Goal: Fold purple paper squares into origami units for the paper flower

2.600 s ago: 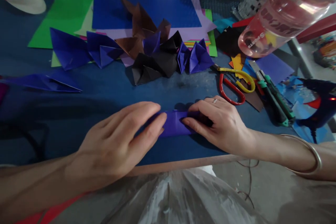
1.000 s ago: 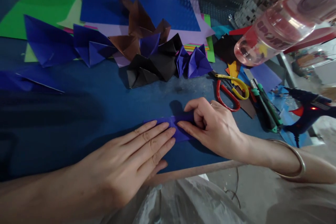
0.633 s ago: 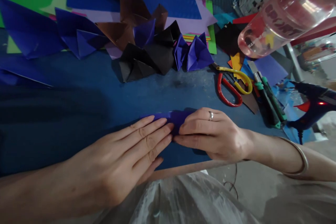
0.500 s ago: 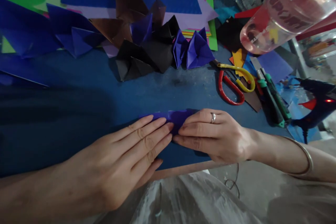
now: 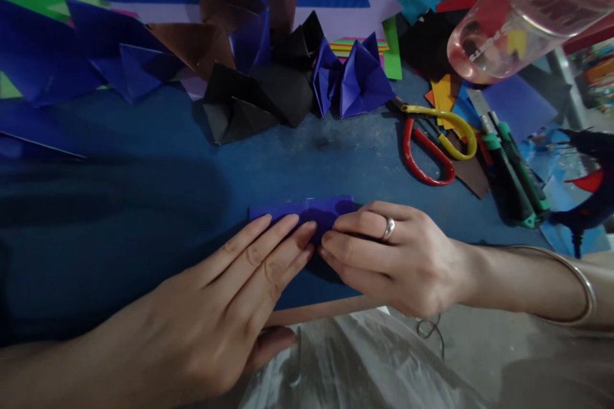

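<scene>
A narrow strip of folded purple-blue paper (image 5: 330,207) lies flat on the blue tabletop, close to the front edge. My left hand (image 5: 215,307) rests over its left half, fingers stretched out flat and thumb apart below. At the paper's right part, my right hand (image 5: 398,255), with a ring on one finger, has its fingers bent together, gripping the lower right edge. Both hands' fingertips nearly meet near the paper's middle. Its lower side is mostly hidden beneath the fingers.
Folded purple shapes (image 5: 362,83), black ones (image 5: 249,105) and brown ones (image 5: 201,45) stand along the back. To the right lie scissors (image 5: 432,150), green-handled cutters (image 5: 513,169) and a dark glue gun (image 5: 588,172). A clear bottle (image 5: 518,25) leans in at the upper right.
More of the paper's upper edge shows now. My left hand has slid slightly down and its thumb spread away. My right hand's fingers have bent a little more. The view has shifted slightly.
</scene>
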Tool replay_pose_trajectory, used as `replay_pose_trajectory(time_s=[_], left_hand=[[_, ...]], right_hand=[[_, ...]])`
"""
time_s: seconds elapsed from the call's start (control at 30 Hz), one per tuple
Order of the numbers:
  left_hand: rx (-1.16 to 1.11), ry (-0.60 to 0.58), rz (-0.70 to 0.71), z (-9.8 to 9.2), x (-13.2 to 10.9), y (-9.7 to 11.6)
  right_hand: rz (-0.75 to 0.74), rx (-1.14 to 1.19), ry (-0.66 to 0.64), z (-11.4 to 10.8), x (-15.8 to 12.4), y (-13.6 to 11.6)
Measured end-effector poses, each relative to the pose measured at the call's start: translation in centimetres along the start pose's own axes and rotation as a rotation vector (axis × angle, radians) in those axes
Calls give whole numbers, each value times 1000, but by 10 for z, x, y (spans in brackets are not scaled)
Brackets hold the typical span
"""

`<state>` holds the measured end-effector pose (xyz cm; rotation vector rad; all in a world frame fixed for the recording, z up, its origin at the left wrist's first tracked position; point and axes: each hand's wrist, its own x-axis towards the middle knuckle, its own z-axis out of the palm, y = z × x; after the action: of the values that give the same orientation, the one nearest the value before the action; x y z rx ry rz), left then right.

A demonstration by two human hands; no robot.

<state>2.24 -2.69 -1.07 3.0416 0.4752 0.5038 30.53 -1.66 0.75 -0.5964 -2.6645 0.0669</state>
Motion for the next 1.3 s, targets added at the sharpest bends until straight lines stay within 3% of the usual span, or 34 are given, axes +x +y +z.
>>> replay_pose_trajectory(time_s=[0.4, 0.73, 1.0, 1.17, 1.3], left_hand=[[-37, -59, -10, -6, -12, -11], [-41, -138, -94, -17, -26, -7], [-35, -87, -166, -21, -34, 0], [-57, -90, -108, -24, -36, -9], [-78, -12, -100, -21, -36, -19]], right_hand=[[-13, 58, 77, -6, -11, 1], [-18, 49, 20, -14, -20, 3], [-30, 15, 69, -12, -29, 1], [-77, -19, 73, -10, -29, 3], [-54, 8, 171, -7, -28, 8]])
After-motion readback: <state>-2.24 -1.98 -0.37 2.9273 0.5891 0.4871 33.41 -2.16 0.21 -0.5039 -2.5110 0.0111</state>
